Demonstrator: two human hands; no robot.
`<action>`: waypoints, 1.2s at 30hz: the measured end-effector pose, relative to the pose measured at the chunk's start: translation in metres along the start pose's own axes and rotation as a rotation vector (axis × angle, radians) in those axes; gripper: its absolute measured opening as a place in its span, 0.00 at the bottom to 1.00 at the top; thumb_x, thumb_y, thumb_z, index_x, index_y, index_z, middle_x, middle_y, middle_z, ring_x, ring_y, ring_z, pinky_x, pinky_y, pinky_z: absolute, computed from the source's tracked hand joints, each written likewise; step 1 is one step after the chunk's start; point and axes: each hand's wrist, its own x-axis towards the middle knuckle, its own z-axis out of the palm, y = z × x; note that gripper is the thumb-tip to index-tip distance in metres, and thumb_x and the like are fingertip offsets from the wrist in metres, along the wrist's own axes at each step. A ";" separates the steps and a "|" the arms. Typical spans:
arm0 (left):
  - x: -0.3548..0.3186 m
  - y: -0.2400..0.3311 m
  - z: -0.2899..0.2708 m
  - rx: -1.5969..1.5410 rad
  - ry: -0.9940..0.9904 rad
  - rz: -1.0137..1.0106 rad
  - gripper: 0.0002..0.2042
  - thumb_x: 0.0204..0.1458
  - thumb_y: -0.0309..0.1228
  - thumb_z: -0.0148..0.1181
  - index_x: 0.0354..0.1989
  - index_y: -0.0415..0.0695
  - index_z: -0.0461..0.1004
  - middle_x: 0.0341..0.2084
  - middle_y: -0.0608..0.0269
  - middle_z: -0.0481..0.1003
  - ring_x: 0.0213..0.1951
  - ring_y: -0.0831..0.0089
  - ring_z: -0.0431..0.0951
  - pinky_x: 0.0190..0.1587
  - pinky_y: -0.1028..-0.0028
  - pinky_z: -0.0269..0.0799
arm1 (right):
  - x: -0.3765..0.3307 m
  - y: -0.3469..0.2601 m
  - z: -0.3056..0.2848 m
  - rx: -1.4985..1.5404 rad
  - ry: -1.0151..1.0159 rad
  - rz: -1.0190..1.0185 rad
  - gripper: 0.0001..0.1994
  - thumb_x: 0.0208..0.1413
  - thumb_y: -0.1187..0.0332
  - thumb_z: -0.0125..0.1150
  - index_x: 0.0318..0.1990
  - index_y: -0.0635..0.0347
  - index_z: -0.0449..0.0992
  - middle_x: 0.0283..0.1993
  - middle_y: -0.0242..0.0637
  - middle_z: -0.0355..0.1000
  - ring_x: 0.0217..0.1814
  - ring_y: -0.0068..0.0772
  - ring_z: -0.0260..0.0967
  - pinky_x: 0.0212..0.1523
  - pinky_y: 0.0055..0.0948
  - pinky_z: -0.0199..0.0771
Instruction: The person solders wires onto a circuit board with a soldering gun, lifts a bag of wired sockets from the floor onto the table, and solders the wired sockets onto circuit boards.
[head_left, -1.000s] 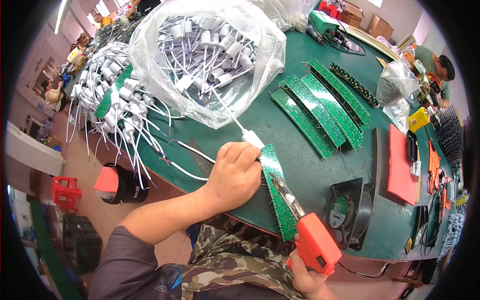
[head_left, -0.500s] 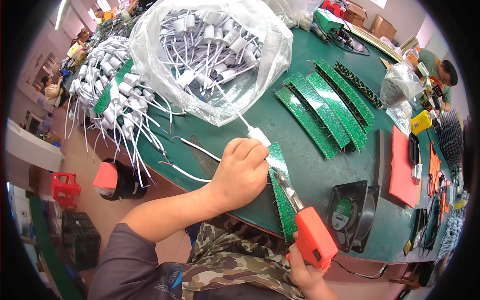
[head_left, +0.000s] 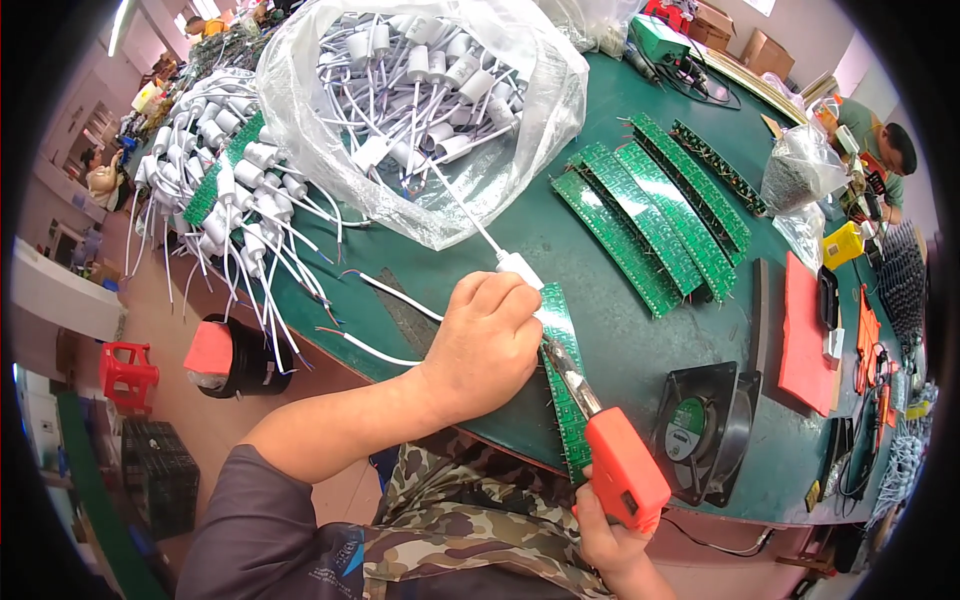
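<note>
The left hand is lying knuckles-up near the near edge of the green table, and its back is hiding most of what it is pressing on: only the far end of a small white plug-like part is peeking out past the fingertips, with its white lead running off toward the clear plastic bag of similar parts at the table's far left. The fingers are curling down close together, pinching that white part against the top end of a narrow green circuit board strip. How the thumb is sitting is hidden under the hand.

The right hand is showing only partly at the table's near edge, its fingers wrapping tightly around the orange handle of a soldering gun; the metal barrel is slanting up over the strip, and its tip is disappearing behind the left hand, so the contact point is impossible to make out.

A fanned row of more green boards is lying toward the middle of the table, and a black fan is standing near the near right edge.
</note>
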 end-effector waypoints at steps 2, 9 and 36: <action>0.001 0.000 0.000 -0.005 0.003 0.001 0.06 0.35 0.23 0.63 0.24 0.41 0.72 0.38 0.62 0.72 0.48 0.60 0.73 0.52 0.59 0.66 | -0.001 0.001 0.000 0.016 0.030 0.011 0.21 0.49 0.78 0.66 0.53 0.72 0.75 0.41 0.44 0.76 0.37 0.37 0.75 0.43 0.33 0.76; 0.001 -0.001 -0.002 -0.011 -0.014 -0.003 0.07 0.35 0.24 0.63 0.24 0.41 0.72 0.38 0.62 0.72 0.48 0.60 0.72 0.51 0.59 0.67 | -0.007 0.007 0.001 0.014 0.028 0.069 0.22 0.49 0.78 0.67 0.54 0.71 0.75 0.48 0.50 0.76 0.46 0.44 0.77 0.50 0.37 0.76; 0.002 -0.003 -0.002 -0.030 -0.022 0.007 0.07 0.34 0.24 0.63 0.24 0.41 0.73 0.38 0.61 0.72 0.47 0.60 0.72 0.47 0.60 0.67 | -0.006 -0.008 -0.006 -0.044 -0.013 -0.026 0.19 0.56 0.83 0.58 0.56 0.70 0.70 0.38 0.36 0.75 0.34 0.23 0.72 0.38 0.24 0.73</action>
